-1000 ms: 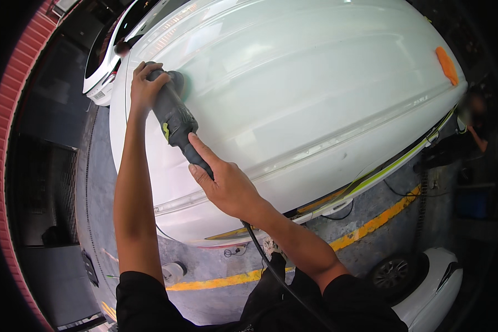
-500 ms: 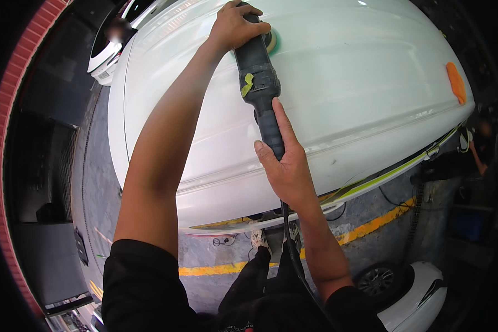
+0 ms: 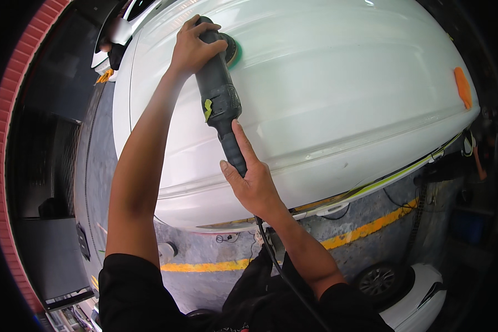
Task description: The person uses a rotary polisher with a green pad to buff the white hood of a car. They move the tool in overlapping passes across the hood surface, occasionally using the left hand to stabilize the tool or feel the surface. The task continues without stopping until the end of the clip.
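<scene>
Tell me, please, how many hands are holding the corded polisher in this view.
2: the left hand holds the corded polisher near its front, and the right hand grips its rear handle. No other hand shows on it.

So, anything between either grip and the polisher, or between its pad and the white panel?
Nothing visible: left grip and right grip both hold the polisher, green pad toward the white panel; the orange cloth lies well aside.

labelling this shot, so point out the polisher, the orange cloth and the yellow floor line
Polisher [image 3: 220, 93], head view: middle of its dark body.
Orange cloth [image 3: 462, 88], head view: middle of the cloth.
Yellow floor line [image 3: 371, 225], head view: on its right-hand stretch.
</scene>
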`<action>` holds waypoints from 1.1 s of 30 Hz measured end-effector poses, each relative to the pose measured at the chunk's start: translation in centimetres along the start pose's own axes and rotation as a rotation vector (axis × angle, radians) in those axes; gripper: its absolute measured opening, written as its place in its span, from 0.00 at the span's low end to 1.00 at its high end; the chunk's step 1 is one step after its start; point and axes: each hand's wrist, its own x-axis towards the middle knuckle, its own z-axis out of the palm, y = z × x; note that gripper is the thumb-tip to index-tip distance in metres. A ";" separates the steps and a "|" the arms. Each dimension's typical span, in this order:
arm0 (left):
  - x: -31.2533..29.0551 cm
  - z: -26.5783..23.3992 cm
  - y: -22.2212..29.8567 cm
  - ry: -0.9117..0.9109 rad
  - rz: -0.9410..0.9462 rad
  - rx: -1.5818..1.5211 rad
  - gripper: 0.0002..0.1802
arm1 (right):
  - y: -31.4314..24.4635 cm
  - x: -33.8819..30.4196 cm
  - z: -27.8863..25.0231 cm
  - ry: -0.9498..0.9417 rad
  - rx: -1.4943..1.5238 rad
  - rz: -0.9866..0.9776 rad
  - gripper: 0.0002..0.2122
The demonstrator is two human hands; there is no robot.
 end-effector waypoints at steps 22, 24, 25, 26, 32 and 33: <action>-8.2 -10.6 -10.8 0.110 -0.084 0.089 0.32 | 2.0 0.9 10.5 -0.230 0.016 0.026 0.38; -7.0 -9.7 -9.0 0.078 -0.058 0.063 0.32 | 2.0 0.4 10.1 -0.186 0.030 0.024 0.38; -6.4 -9.2 -8.0 0.060 -0.048 0.047 0.32 | 1.8 0.1 9.9 -0.161 0.036 0.021 0.38; -5.7 -8.7 -7.0 0.040 -0.037 0.030 0.32 | 1.6 -0.1 9.7 -0.121 0.051 0.001 0.38; -1.3 -2.4 0.2 -0.033 0.114 0.062 0.38 | 3.3 -0.5 6.3 0.133 0.082 -0.167 0.37; -0.4 -1.5 1.2 -0.042 0.167 0.070 0.37 | 3.5 -0.3 5.7 0.164 0.081 -0.188 0.37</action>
